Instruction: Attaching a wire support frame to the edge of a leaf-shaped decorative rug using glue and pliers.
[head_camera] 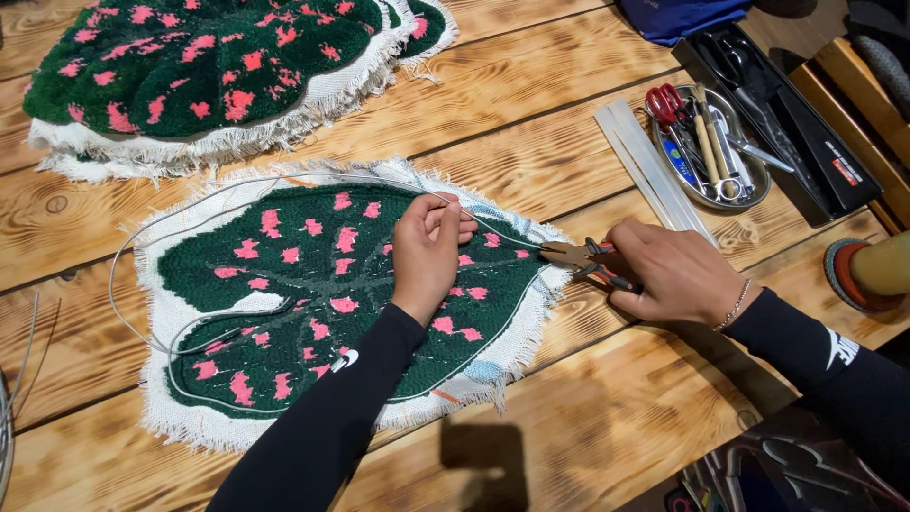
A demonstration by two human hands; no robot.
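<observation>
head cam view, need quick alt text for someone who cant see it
A person's left hand pins a white wire on a green, pink-spotted leaf-shaped rug while the right hand holds pliers at the wire's end. A metal tool tray sits on the wooden table.

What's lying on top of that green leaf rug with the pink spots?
On the leaf rug lies a grey wire tracing its outline. The left hand pinches it; the right hand grips it with pliers. The hand and forearm hide some rug.
</observation>
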